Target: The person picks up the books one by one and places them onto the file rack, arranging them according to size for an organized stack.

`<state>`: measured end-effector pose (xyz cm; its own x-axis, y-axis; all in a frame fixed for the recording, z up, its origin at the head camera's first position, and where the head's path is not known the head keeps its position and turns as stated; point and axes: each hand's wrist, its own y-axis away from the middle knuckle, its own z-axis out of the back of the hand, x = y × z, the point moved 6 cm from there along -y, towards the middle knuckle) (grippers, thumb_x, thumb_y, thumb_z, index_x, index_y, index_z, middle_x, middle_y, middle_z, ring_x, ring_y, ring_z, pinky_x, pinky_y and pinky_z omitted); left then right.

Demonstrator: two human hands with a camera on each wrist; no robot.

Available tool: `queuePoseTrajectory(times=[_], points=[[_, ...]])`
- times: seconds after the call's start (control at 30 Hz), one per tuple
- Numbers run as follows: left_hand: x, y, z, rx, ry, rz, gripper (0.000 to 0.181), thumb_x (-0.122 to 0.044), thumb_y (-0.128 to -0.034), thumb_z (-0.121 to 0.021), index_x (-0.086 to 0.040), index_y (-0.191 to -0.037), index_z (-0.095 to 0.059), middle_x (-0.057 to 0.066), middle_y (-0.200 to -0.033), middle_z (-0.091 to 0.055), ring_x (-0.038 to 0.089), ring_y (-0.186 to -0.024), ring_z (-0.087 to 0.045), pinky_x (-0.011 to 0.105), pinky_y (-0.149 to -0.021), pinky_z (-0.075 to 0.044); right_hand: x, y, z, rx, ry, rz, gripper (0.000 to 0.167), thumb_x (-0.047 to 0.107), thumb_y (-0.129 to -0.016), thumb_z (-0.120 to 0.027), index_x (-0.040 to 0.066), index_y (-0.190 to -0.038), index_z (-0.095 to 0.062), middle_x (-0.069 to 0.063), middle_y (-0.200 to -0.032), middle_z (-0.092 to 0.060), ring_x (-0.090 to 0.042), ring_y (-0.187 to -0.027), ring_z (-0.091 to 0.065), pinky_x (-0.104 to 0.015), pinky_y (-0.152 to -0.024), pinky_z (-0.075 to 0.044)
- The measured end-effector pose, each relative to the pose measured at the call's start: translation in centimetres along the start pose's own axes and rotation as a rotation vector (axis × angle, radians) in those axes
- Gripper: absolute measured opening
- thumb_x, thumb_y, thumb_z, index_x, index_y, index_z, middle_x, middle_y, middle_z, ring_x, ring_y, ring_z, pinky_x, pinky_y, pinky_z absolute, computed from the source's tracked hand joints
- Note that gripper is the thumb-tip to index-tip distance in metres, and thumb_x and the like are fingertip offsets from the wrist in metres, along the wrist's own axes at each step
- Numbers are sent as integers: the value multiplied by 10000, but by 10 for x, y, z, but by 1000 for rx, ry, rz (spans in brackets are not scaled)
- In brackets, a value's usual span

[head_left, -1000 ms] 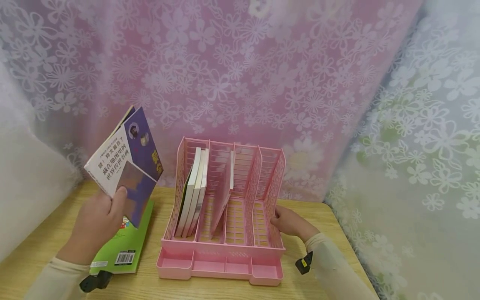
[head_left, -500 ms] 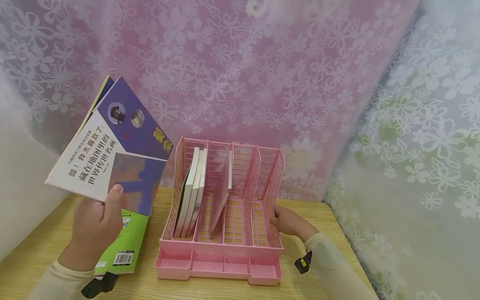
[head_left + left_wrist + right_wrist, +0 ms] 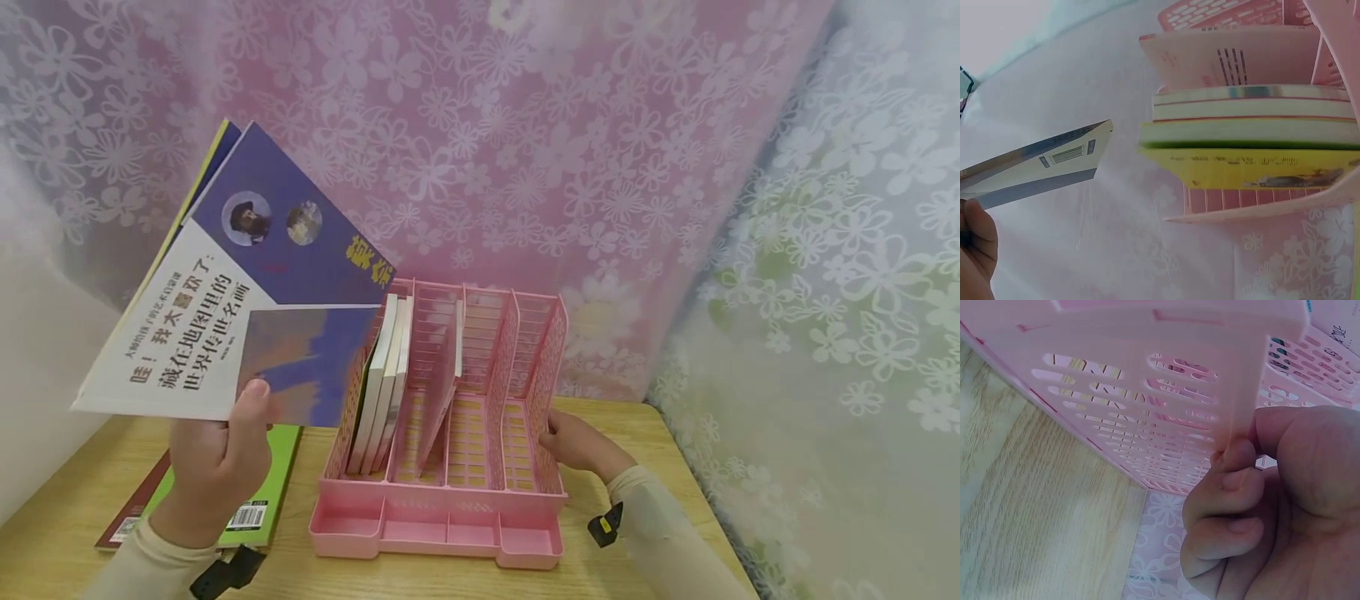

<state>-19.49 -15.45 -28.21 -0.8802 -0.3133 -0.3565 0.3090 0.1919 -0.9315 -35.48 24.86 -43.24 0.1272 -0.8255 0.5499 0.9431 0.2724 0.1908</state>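
In the head view my left hand (image 3: 217, 475) grips the lower edge of a purple and white book (image 3: 300, 250), its thumb on the cover. The book is raised and tilted at the left, its right corner overlapping the rack's left side. A yellow-edged layer shows behind its cover; whether that is another book I cannot tell. My right hand (image 3: 581, 442) pinches the front edge of the right side panel (image 3: 1116, 412) of a pink desktop book rack (image 3: 442, 521). Several books (image 3: 384, 392) stand in its leftmost slot. One thin pink book (image 3: 442, 392) leans in the second slot.
A green book (image 3: 273, 475) lies on the wooden table (image 3: 630, 575) at the left, with a dark red book (image 3: 131, 517) partly under it. Shallow trays run along the rack's front. A floral curtain (image 3: 637, 167) hangs behind the table.
My left hand has raised the purple and white book, turned its cover more toward the head camera, then moved it right toward the rack. The dark red book has come into sight. My right hand stays put.
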Motion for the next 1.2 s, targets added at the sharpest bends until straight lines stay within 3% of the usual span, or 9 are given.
queuePoseTrajectory(times=[0.17,0.3,0.37,0.6,0.7,0.77,0.9,1.07,1.2], points=[[-3,1,-13,15,21,-6,637,102,-925,-430,166,-1513,-193,114,-1464,-507,24,-674,-497,170,-602,-373,0,0,1,-6,-13,0,429,135,-1024,-584,93,-1449,-550,-132,-1280,-670,-228,-941,-599,-447,-846,-512],[-8,0,-26,25,15,-20,596,57,-958,-459,191,-1486,-216,44,-1339,-540,33,-652,-438,176,-632,-353,-1,-1,0,-10,-1,8,415,131,-1028,-571,83,-1440,-557,-143,-1273,-672,-228,-931,-587,-423,-815,-479],[-9,0,-32,44,18,-28,603,26,-976,-471,193,-1488,-201,63,-1396,-502,43,-637,-402,192,-621,-338,-1,-1,1,-11,5,11,407,129,-1033,-561,76,-1436,-559,-146,-1270,-673,-226,-926,-585,-416,-809,-470],[-5,8,-55,185,21,-19,669,94,-942,-456,140,-1553,-188,130,-1093,-516,5,-514,-340,158,-464,-298,0,-1,1,-19,8,4,402,126,-1039,-556,71,-1437,-559,-129,-1237,-676,-225,-911,-580,-402,-792,-469],[0,12,-62,215,-4,9,715,131,-902,-466,91,-1577,-234,131,-1302,-540,7,-566,-375,164,-556,-357,-2,-1,0,-21,9,-4,414,124,-1035,-559,64,-1444,-553,-120,-1233,-676,-228,-916,-578,-409,-793,-465],[3,15,-65,220,-20,22,738,132,-893,-473,72,-1589,-238,154,-1502,-449,44,-701,-450,192,-690,-391,-3,-1,-1,-19,9,-9,425,124,-1031,-562,60,-1451,-545,-116,-1239,-673,-228,-926,-580,-412,-803,-472],[9,20,-71,239,-42,71,758,119,-907,-483,35,-1611,-217,146,-1609,-384,99,-878,-453,226,-832,-373,-4,-2,-1,-17,10,-7,436,123,-1029,-560,56,-1460,-538,-118,-1247,-672,-228,-921,-578,-415,-803,-470],[14,25,-76,264,-88,108,762,101,-924,-502,-6,-1625,-221,171,-1560,-431,40,-652,-364,201,-633,-363,-4,-2,-1,-18,10,3,428,116,-1027,-560,51,-1450,-546,-119,-1232,-677,-223,-902,-572,-410,-785,-454],[17,28,-79,275,-129,108,712,68,-939,-524,-6,-1606,-288,99,-1067,-614,-1,-531,-308,176,-451,-281,-4,-2,0,-26,14,8,412,108,-1022,-561,49,-1430,-559,-122,-1224,-679,-233,-909,-572,-420,-790,-456]])
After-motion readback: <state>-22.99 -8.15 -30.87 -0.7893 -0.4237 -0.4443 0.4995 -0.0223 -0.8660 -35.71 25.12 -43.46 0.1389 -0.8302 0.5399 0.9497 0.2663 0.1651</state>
